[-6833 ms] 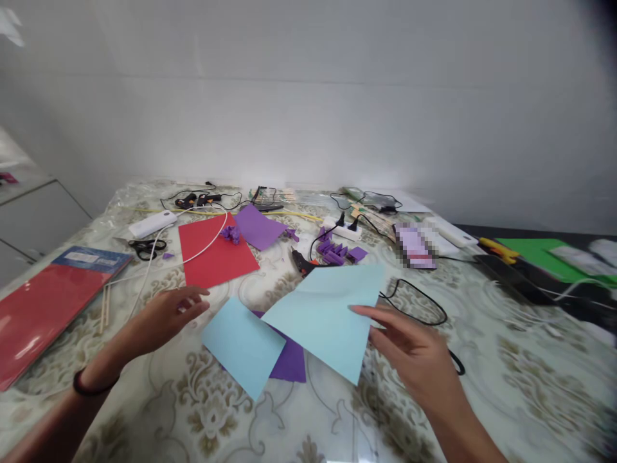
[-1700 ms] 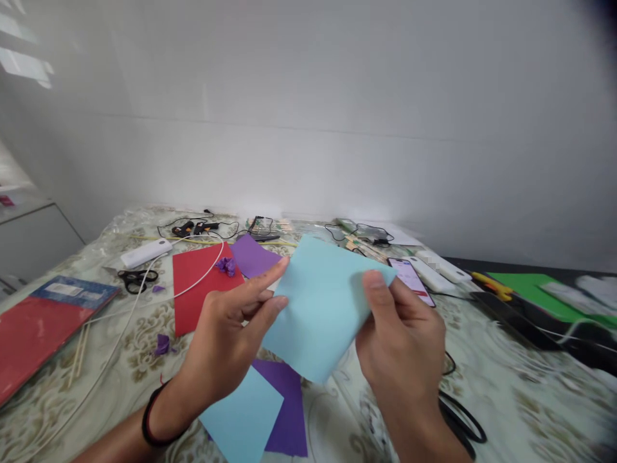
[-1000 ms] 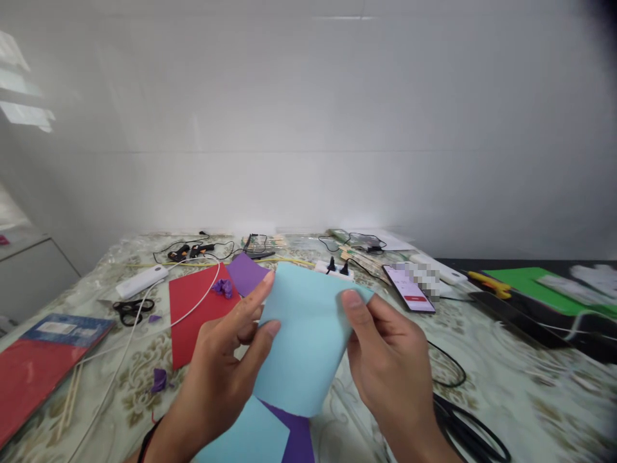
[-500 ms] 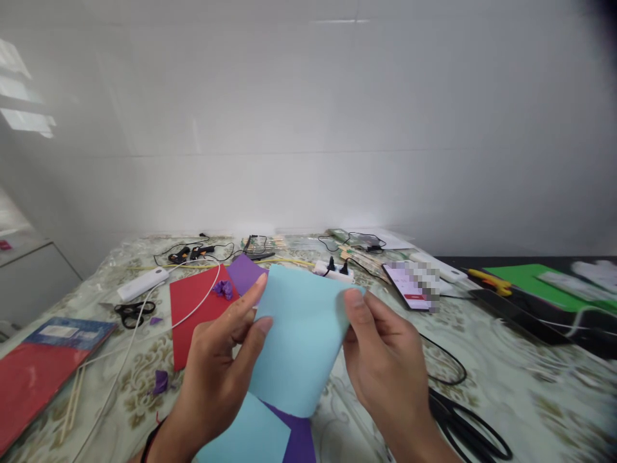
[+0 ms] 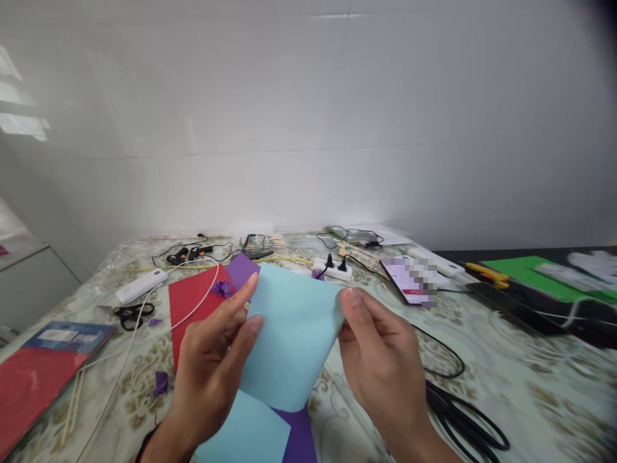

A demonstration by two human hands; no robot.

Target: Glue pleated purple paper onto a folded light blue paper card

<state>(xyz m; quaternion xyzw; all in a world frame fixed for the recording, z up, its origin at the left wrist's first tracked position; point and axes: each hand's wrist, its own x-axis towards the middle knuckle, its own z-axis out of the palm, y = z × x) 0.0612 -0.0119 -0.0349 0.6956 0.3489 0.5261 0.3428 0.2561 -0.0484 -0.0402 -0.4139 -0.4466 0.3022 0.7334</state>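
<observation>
A light blue paper sheet (image 5: 292,337) is held up above the table, curved, between both my hands. My left hand (image 5: 212,366) pinches its left edge with thumb and fingers. My right hand (image 5: 380,366) grips its right edge near the top corner. Under the held sheet lie a second light blue sheet (image 5: 241,434) and a purple sheet (image 5: 299,437) on the table. Black scissors (image 5: 463,421) rest just right of my right wrist.
A red sheet (image 5: 190,305) with a white cable across it, small scissors (image 5: 130,315), a white power bank (image 5: 142,285), a power strip (image 5: 332,270), a phone (image 5: 407,280), glue guns (image 5: 186,254) and a red paper pack (image 5: 29,379) lie around. A green sheet (image 5: 525,273) is at the right.
Both hands lifted the light blue sheet from the table and bent it into a curve; over the last second they drew slightly closer and the sheet shifted a little left.
</observation>
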